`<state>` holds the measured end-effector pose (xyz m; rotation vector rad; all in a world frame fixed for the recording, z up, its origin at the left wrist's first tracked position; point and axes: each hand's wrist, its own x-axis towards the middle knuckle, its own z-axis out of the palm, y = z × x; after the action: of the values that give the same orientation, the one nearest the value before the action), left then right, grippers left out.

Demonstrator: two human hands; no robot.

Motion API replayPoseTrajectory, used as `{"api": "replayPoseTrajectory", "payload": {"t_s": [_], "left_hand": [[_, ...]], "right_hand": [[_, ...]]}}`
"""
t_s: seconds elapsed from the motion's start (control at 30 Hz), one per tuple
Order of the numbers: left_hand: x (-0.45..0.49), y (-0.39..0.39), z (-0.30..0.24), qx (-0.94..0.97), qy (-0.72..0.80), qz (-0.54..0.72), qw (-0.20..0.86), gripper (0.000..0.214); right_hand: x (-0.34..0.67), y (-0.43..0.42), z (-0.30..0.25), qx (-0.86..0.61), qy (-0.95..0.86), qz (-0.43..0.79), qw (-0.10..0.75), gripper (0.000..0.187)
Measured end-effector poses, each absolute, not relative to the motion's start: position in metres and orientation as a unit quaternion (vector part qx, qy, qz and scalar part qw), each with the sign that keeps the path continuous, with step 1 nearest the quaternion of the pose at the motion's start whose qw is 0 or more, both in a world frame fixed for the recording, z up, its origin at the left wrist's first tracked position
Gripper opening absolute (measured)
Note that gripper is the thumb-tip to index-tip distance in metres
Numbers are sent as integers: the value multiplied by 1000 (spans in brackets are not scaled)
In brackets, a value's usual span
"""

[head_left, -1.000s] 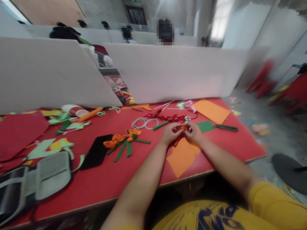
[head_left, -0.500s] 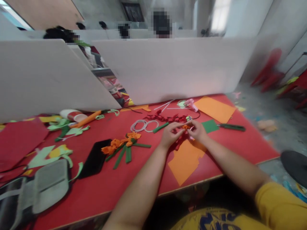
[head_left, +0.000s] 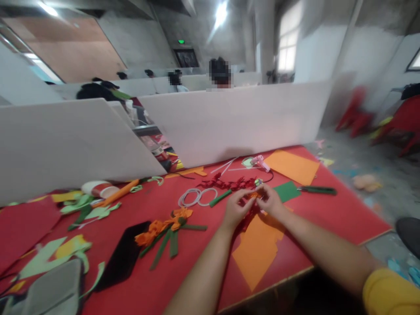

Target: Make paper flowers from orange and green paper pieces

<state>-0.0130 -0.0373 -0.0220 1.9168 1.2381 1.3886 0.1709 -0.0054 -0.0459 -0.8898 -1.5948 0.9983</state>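
My left hand (head_left: 239,209) and my right hand (head_left: 271,202) meet above the table, fingertips closed on a small orange craft piece (head_left: 253,196). The fingers partly cover it, so its exact shape is hidden. Under and in front of my hands lies a cut orange sheet (head_left: 257,253). Red cut petals (head_left: 248,221) show between my wrists and the sheet. Just beyond my fingers stretches a row of red cut flowers (head_left: 226,180). A rolled green strip (head_left: 220,198) is left of my left hand, and a green sheet (head_left: 288,191) is right of my right hand.
Orange flowers with green stems (head_left: 175,224) lie left, beside a black flat slab (head_left: 126,253). Clear rings (head_left: 190,197), a pink glue gun (head_left: 261,162), an orange sheet (head_left: 293,167) and a green-handled tool (head_left: 317,190) lie around. A white partition (head_left: 236,118) stands behind.
The view has tilted up, so the table sits lower and more of the room shows. My fingers have drawn closer together around the orange piece.
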Motion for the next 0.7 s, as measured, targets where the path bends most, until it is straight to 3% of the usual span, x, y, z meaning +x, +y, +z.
{"api": "replayPoseTrajectory", "payload": {"t_s": [0.27,0.47,0.7], "left_hand": [[-9,-27,-31,657,462,532,267,26],[-12,-10,-30,599,472,592,259,33],[-12,-21,-27,616,442,577,304,45]], "right_hand": [[162,-7,-35,-381,-665,363,530,14],[156,17,-18,-324,-725,321,516,21],[162,12,-30,-291,-733,302,536,27]]}}
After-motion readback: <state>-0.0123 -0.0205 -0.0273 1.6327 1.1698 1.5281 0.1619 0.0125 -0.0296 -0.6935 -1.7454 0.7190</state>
